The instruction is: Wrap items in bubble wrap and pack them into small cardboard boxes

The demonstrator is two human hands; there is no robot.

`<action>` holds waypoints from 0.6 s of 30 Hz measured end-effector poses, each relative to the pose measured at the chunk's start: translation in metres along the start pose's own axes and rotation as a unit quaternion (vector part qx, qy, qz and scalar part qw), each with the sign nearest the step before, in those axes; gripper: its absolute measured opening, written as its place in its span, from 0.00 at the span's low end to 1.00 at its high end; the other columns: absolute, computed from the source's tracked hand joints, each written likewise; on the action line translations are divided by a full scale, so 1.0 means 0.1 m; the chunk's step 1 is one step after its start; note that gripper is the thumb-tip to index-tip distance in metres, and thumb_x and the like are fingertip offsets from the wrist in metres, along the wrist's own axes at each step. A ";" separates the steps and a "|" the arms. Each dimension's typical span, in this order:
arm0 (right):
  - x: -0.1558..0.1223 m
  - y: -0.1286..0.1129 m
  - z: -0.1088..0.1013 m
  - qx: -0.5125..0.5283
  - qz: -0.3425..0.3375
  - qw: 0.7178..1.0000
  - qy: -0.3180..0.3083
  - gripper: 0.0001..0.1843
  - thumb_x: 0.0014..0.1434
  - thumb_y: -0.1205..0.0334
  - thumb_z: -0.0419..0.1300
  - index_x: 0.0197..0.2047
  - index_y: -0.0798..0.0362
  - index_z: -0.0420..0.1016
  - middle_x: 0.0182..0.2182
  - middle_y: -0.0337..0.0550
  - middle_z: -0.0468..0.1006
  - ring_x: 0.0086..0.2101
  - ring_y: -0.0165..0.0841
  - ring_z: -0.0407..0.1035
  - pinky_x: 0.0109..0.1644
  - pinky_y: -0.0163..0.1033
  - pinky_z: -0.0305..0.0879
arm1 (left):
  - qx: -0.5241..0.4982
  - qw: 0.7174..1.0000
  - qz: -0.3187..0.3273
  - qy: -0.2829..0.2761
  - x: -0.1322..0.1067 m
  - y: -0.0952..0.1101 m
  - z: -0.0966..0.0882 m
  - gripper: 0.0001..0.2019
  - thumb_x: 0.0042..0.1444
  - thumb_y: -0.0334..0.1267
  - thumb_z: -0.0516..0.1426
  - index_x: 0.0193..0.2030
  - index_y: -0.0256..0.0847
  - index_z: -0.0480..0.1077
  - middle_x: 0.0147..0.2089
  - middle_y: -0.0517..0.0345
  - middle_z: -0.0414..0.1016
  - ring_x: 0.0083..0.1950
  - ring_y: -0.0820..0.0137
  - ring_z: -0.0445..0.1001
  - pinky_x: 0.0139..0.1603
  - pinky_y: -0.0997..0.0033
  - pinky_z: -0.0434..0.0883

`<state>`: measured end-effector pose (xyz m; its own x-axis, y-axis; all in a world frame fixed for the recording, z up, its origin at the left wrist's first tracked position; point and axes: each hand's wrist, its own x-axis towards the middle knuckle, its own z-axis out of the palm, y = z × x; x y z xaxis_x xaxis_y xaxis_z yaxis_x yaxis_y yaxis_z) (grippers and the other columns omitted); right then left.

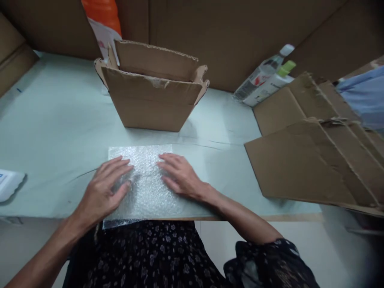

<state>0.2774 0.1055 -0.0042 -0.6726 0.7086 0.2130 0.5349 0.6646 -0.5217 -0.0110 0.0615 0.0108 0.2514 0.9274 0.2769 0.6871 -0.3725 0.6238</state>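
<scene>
A clear sheet of bubble wrap (145, 180) lies flat on the pale green table (54, 132), its near edge hanging a little over the table's front. My left hand (103, 192) rests palm down on the sheet's left part, fingers stretched out. My right hand (180, 176) lies flat on its right part, fingers spread and pointing left. Neither hand grips anything. Just behind the sheet stands an open brown cardboard box (150, 94) with its flaps up.
A stack of flattened cardboard pieces (309, 156) covers the table's right side. Two plastic bottles (265, 76) lie at the back right. A white object (9, 182) sits at the left edge. Cardboard walls stand behind, with an orange and white bag (103, 22).
</scene>
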 end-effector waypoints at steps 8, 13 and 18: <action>-0.35 0.09 -0.06 -0.094 0.035 0.992 -0.072 0.22 0.71 0.56 0.57 0.66 0.49 0.71 0.69 0.51 0.68 0.69 0.47 0.59 0.67 0.61 0.61 | -0.020 0.996 0.042 -0.078 -0.33 -0.37 -0.04 0.18 0.63 0.42 0.58 0.59 0.53 0.76 0.66 0.55 0.75 0.71 0.55 0.67 0.69 0.46 0.68; -0.84 0.07 -0.35 -0.147 0.095 0.984 -0.028 0.23 0.68 0.67 0.55 0.64 0.50 0.73 0.64 0.53 0.74 0.65 0.50 0.65 0.61 0.61 0.67 | -0.003 0.999 0.036 -0.040 -0.57 -0.37 -0.29 0.22 0.60 0.39 0.60 0.61 0.58 0.75 0.62 0.59 0.79 0.66 0.55 0.73 0.67 0.50 0.70; -0.73 -0.18 -0.22 -0.118 -0.030 0.985 -0.119 0.24 0.68 0.70 0.54 0.66 0.51 0.71 0.68 0.56 0.67 0.68 0.50 0.60 0.61 0.59 0.66 | 0.065 0.983 0.125 -0.119 -0.79 -0.36 -0.31 0.33 0.58 0.33 0.54 0.71 0.59 0.63 0.73 0.60 0.66 0.73 0.55 0.64 0.72 0.48 0.62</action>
<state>0.3282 0.0466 0.0084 -0.7927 0.6091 0.0231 0.5754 0.7603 -0.3013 -0.0765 0.0010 -0.0113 0.5645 0.7953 0.2211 0.6609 -0.5960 0.4561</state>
